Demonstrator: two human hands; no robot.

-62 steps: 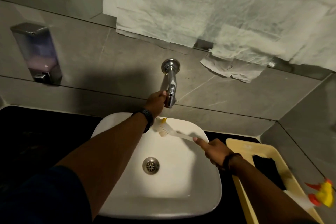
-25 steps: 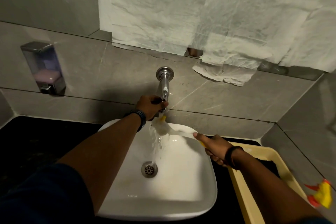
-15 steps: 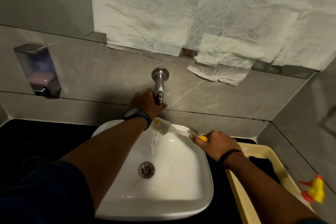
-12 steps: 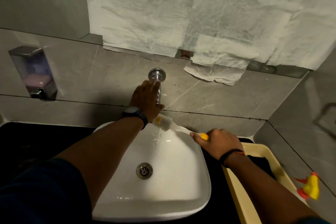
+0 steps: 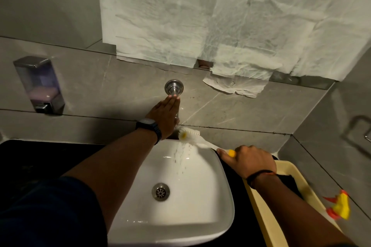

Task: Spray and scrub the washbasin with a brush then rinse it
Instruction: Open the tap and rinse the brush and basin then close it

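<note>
The white washbasin (image 5: 202, 202) sits on a black counter, its drain (image 5: 160, 191) in the middle. My left hand (image 5: 164, 116) lies flat, fingers straight, on top of the chrome wall tap (image 5: 173, 87), hiding the spout. My right hand (image 5: 251, 161) grips the yellow handle of a white brush (image 5: 188, 135). The brush head hovers at the basin's back rim below the spout. Drops of water fall from the brush into the bowl.
A soap dispenser (image 5: 39, 84) hangs on the wall at left. A beige tub (image 5: 261, 212) with a dark cloth stands right of the basin. A yellow and red spray trigger (image 5: 339, 207) shows at far right. White paper (image 5: 220, 16) covers the mirror.
My left hand went from gripping the spout's end to lying flat on top of the tap. The steady stream has thinned to drops. The brush stays under the spout.
</note>
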